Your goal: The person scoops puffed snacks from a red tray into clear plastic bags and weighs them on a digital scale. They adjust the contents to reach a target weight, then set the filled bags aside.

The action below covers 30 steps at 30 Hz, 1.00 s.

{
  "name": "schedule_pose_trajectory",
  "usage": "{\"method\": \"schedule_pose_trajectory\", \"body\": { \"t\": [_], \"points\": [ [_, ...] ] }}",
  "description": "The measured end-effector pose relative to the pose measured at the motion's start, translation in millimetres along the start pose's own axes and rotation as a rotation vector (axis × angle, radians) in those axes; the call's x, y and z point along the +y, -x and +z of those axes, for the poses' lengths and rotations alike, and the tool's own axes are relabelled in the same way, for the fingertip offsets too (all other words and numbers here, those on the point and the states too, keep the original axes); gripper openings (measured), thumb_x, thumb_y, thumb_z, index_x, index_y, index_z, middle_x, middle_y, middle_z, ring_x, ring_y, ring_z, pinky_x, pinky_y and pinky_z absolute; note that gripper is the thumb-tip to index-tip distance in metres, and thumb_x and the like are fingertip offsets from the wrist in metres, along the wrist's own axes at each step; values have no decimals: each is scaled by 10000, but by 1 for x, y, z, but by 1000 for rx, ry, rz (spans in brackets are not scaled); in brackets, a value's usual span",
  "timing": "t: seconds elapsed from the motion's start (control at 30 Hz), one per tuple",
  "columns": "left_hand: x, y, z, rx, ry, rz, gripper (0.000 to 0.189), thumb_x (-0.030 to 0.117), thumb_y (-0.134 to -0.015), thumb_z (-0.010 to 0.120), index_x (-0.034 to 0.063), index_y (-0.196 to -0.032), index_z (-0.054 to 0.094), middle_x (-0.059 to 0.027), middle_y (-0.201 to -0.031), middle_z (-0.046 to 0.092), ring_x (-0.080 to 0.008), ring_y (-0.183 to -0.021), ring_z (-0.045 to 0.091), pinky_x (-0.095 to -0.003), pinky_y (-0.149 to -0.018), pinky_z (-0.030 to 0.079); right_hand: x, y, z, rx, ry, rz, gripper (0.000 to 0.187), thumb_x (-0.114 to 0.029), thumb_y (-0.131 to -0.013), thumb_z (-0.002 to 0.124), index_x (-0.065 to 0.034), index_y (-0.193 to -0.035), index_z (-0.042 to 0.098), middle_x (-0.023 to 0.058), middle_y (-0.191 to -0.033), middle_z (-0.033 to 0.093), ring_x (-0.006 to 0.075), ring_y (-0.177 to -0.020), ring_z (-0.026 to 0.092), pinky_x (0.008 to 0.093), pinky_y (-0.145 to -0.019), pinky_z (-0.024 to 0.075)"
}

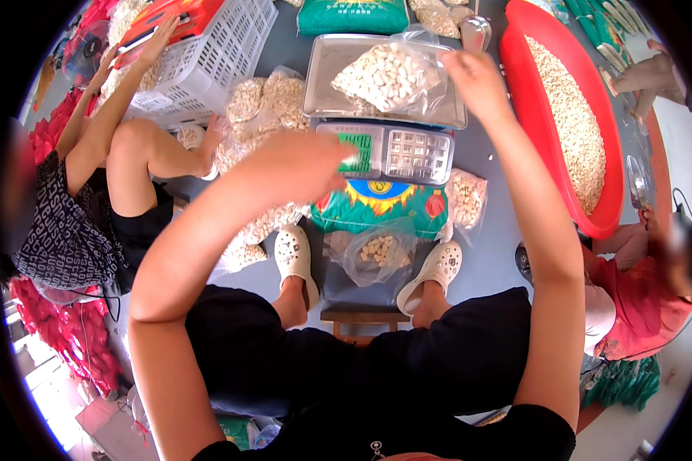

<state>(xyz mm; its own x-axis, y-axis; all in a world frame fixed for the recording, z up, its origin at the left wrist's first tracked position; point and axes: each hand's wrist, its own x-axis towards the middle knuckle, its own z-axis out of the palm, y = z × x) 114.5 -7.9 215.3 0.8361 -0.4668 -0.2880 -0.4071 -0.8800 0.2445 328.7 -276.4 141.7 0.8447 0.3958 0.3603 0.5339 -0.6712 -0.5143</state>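
Observation:
A clear plastic bag of pale nuts or seeds (383, 78) lies on the steel pan (323, 86) of a digital scale. My right hand (476, 80) is at the right end of this bag, its fingertips closed on the loose plastic at the mouth. Blurred, my left hand (308, 164) hovers before the scale's lit display (354, 152) and hides part of it. Its thumb and fingers are apart, with nothing visible between them. Right of the display is the keypad (418, 152). A green printed sack (380, 210) lies below the scale.
Filled clear bags (282, 101) crowd the left of the scale. A red tub (605, 173) of pale kernels stands right, near a metal scoop (476, 31). A white plastic crate (213, 63) is beside a person at left; another person sits at right. A small open bag (380, 253) lies between my feet.

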Motion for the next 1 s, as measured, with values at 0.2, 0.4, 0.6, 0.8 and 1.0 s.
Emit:
{"method": "schedule_pose_trajectory", "body": {
  "t": [0.2, 0.4, 0.6, 0.8, 1.0],
  "points": [
    [-34, -17, -26, 466, 11, -73, 333, 264, -875, 627, 111, -1171, 619, -115, -1054, 649, -285, -930, 640, -389, -807, 507, -23, -4, -43, 232, -223, -127, 289, -276, -947, 588, -71, -1137, 661, 93, -1058, 630, 159, -960, 582, 277, -874, 448],
    [-45, -34, -53, 549, 51, -123, 296, 249, -882, 619, 112, -1144, 638, -106, -1015, 652, -259, -881, 650, -364, -773, 517, -36, -1, -57, 222, -335, 112, 268, -259, -960, 572, -91, -1151, 657, 36, -1054, 620, 81, -903, 556, 230, -777, 467],
    [-35, -66, -81, 480, 12, 42, 259, 234, -875, 538, 64, -1009, 681, -150, -929, 678, -309, -860, 648, -417, -742, 506, -28, -5, -55, 257, -271, 21, 284, -264, -961, 573, -78, -1164, 640, -2, -968, 611, 68, -828, 548, 243, -746, 473],
    [-22, -93, -70, 461, 15, -118, 275, 216, -846, 574, 71, -1065, 654, -147, -1048, 648, -313, -999, 620, -419, -844, 502, -27, -4, -58, -6, -398, 206, 276, -285, -930, 575, -58, -1057, 666, 24, -873, 649, 117, -734, 607, 260, -668, 499],
    [-21, -112, -32, 677, -76, 146, 264, 103, -797, 622, 102, -1059, 650, -78, -1043, 615, -273, -1014, 596, -383, -863, 495, 82, 88, -46, -975, 111, 606, 271, -248, -877, 570, -6, -860, 691, 114, -720, 679, 182, -619, 665, 302, -537, 549]
  ]
}}
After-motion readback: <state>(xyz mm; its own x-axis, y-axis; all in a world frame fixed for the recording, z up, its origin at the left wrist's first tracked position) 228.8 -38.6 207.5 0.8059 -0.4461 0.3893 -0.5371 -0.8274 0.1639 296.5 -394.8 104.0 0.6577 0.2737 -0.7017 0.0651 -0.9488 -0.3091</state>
